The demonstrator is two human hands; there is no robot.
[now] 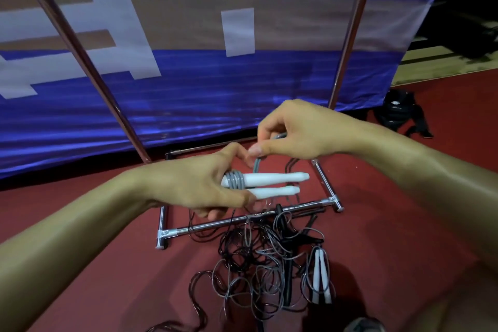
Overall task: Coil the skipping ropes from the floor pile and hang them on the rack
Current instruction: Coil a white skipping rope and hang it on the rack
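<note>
My left hand (204, 183) grips two white skipping-rope handles (275, 183) side by side, their tips pointing right. Several turns of grey rope (235, 180) are wound around them next to my fingers. My right hand (293, 132) pinches the free grey cord (256, 166) just above the handles. On the red floor below lies the pile of tangled black and grey ropes (253, 264), with another white-handled pair (320, 275) at its right. The metal rack's base (242, 219) frames the floor under my hands, and its two poles (89, 65) rise left and right.
A blue, white and tan banner (188, 35) hangs behind the rack. A black bag (398, 113) lies on the floor at the right, beside the right pole (350, 35). A shoe tip (363, 325) shows at the bottom edge.
</note>
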